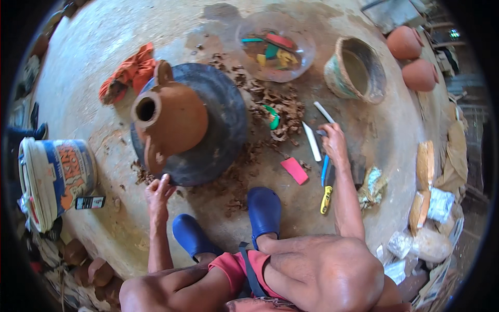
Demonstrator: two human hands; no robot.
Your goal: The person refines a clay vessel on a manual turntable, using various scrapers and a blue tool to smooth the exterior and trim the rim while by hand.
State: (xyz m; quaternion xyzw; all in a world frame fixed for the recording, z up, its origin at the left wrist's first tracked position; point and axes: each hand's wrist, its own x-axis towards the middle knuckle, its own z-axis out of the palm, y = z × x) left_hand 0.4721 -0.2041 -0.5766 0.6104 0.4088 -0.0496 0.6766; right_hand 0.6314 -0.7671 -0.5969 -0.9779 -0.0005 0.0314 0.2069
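A clay jug (179,122) with two handles stands on a dark round turntable (223,130). My left hand (161,192) is closed at the turntable's front rim, pinching its edge. My right hand (334,143) is closed around a small grey object (322,133), too small to name. Around my right hand lie two white sticks (312,140), a blue tool (324,169), a black-and-yellow knife (326,199) and a pink rectangular piece (293,170). Clay scraps (280,99) with a green tool (273,117) lie right of the turntable.
A clear bowl of coloured pieces (304,47), a water container (338,78), an orange cloth (125,78), a bucket (57,171) and phone (90,203) surround the wheel. Two clay pots (416,75) and wrapped bundles (423,197) line the right. Another person's foot (34,132) shows far left.
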